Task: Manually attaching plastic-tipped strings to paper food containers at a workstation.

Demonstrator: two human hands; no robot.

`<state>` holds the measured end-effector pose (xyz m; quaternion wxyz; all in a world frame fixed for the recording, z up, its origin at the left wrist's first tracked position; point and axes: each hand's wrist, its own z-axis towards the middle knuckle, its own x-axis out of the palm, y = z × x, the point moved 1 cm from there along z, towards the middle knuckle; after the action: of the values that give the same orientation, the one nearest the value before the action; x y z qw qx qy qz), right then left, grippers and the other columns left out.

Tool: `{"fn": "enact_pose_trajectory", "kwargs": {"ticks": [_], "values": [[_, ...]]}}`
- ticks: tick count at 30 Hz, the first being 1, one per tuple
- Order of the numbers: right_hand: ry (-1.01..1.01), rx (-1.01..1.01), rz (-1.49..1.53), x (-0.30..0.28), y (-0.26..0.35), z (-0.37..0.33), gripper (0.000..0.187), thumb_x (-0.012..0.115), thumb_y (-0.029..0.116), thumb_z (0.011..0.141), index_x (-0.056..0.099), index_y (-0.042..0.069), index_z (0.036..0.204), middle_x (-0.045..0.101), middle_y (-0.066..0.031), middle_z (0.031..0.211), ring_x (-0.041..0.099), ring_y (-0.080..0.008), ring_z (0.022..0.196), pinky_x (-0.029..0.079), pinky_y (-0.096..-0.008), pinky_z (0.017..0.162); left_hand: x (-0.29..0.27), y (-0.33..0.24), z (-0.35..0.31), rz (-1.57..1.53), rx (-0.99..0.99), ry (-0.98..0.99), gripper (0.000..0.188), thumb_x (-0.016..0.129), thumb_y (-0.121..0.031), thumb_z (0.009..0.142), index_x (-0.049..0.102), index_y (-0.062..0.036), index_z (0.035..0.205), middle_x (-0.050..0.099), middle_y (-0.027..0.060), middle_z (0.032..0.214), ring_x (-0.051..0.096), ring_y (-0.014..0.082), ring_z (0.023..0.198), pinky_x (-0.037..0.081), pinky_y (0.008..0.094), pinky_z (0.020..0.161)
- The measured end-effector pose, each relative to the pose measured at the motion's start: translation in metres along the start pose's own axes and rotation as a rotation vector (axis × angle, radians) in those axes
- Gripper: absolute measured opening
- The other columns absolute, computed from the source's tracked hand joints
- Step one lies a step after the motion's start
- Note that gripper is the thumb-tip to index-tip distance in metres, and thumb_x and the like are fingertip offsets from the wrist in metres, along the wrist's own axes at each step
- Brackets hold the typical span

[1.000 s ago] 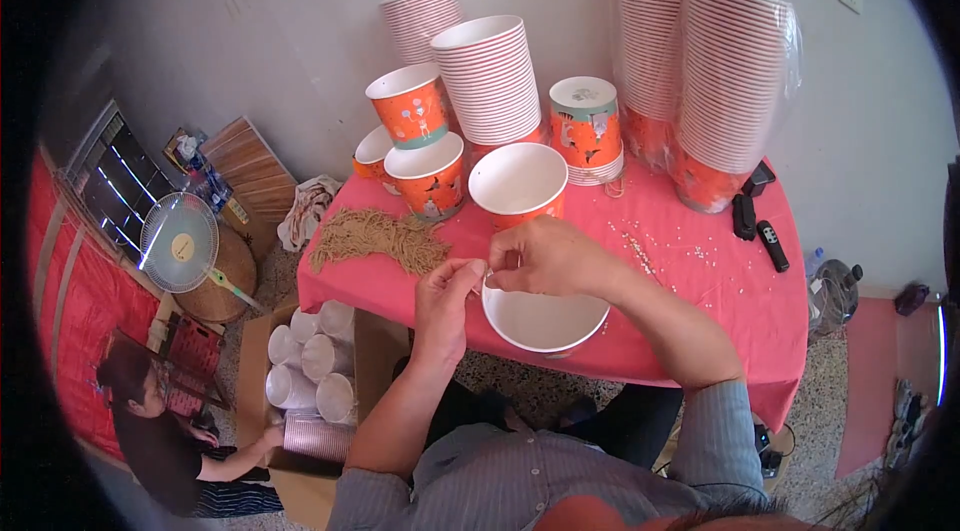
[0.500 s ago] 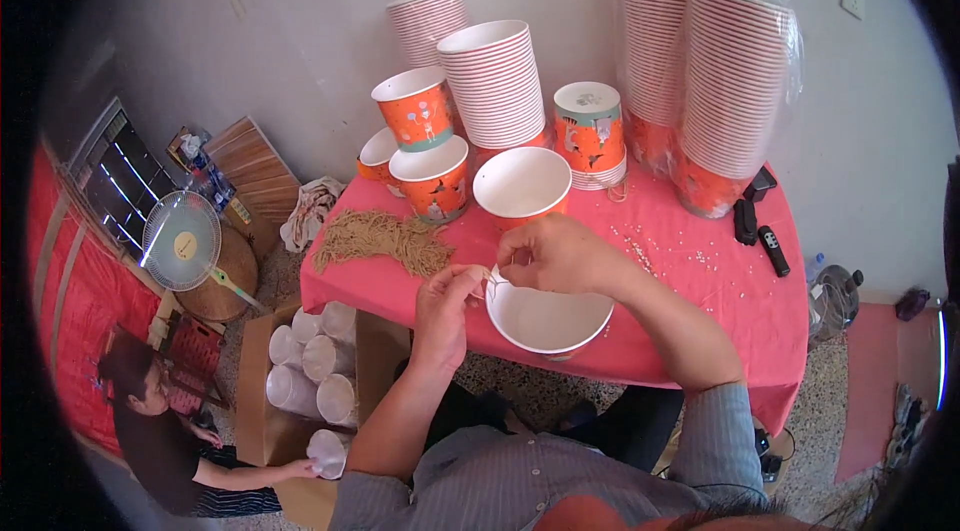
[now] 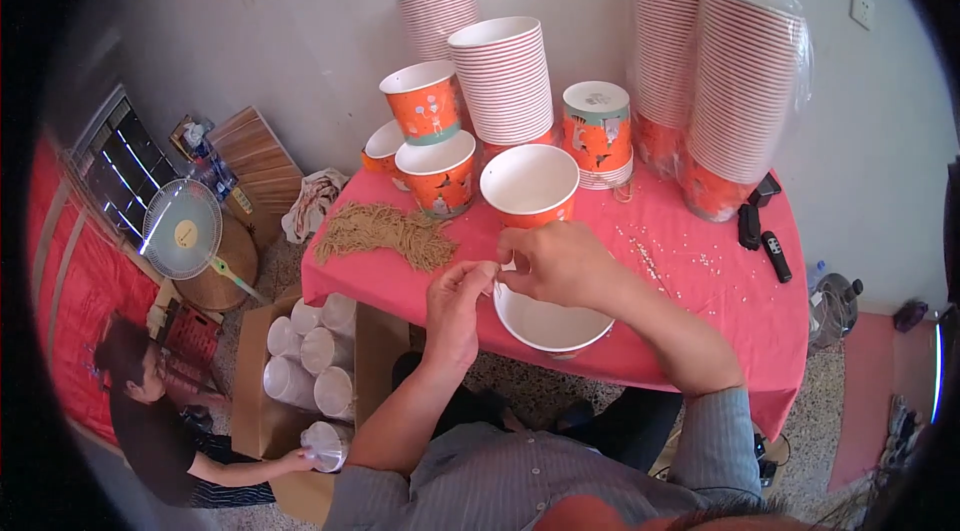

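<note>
At the table's front edge, a white-lined paper bucket [image 3: 545, 328] stands with its open mouth up. My left hand [image 3: 455, 316] is closed in a pinch at the bucket's left rim, on what looks like a thin brown cord. Over the rim, my right hand [image 3: 560, 266] pinches close against the left fingertips, apparently on the same cord. The fingers hide most of it. A heap of brown cords [image 3: 385, 236] lies left of the hands. Just behind them stands another open orange paper bucket [image 3: 530, 181].
Tall bucket stacks [image 3: 505, 81] and plastic-wrapped stacks [image 3: 745, 91] line the back of the pink-covered table [image 3: 700, 331]. White bits and a black remote [image 3: 775, 256] lie at right. At lower left, a person [image 3: 150, 411] reaches into a carton [image 3: 255, 371] of wrapped buckets.
My right hand has come down slightly, its fingertips now against my left ones. The other person's hand still holds a wrapped stack, which has shifted slightly. The view has moved a little.
</note>
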<state>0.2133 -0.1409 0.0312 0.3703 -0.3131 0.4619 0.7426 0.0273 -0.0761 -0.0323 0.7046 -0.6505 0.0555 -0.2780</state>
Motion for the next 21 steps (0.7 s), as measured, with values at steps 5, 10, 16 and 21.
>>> {"fn": "enact_pose_trajectory", "kwargs": {"ticks": [5,10,16,21], "values": [[-0.037,-0.072,-0.087,-0.002,0.012,-0.003,0.027,0.078,0.028,0.091,0.066,0.012,0.109,0.076,-0.0084,0.087,0.076,-0.0328,0.079,0.059,-0.0486,0.069,0.0,0.003,0.002,-0.025,-0.018,0.001,0.017,0.071,-0.018,0.103,0.077,-0.0023,0.101,0.068,-0.0011,0.087,0.06,0.008,0.084,0.045,0.0266,0.081],[-0.105,-0.189,-0.144,-0.001,0.007,-0.005,0.016,0.073,0.024,0.094,0.07,0.011,0.102,0.075,-0.0092,0.088,0.075,-0.035,0.079,0.059,-0.0495,0.067,-0.001,0.005,0.004,-0.058,-0.03,0.035,0.016,0.07,-0.018,0.103,0.076,-0.0028,0.099,0.067,-0.0008,0.087,0.059,0.0084,0.084,0.044,0.027,0.081],[-0.092,-0.175,-0.111,-0.002,0.003,-0.005,0.013,0.074,0.022,0.093,0.074,0.011,0.1,0.076,-0.0104,0.087,0.074,-0.0355,0.079,0.058,-0.05,0.068,-0.007,0.008,0.006,-0.014,-0.041,0.098,0.02,0.07,-0.02,0.105,0.076,-0.0009,0.103,0.069,-0.0015,0.09,0.061,0.008,0.087,0.046,0.0265,0.082],[-0.018,-0.102,-0.128,-0.009,-0.01,-0.002,0.011,0.076,0.019,0.091,0.076,0.01,0.098,0.076,-0.0127,0.084,0.074,-0.0367,0.08,0.058,-0.0503,0.07,-0.009,-0.004,0.003,0.208,-0.012,0.09,0.025,0.071,-0.024,0.107,0.077,0.0003,0.109,0.071,-0.0003,0.092,0.062,0.0076,0.088,0.049,0.0258,0.082]]}}
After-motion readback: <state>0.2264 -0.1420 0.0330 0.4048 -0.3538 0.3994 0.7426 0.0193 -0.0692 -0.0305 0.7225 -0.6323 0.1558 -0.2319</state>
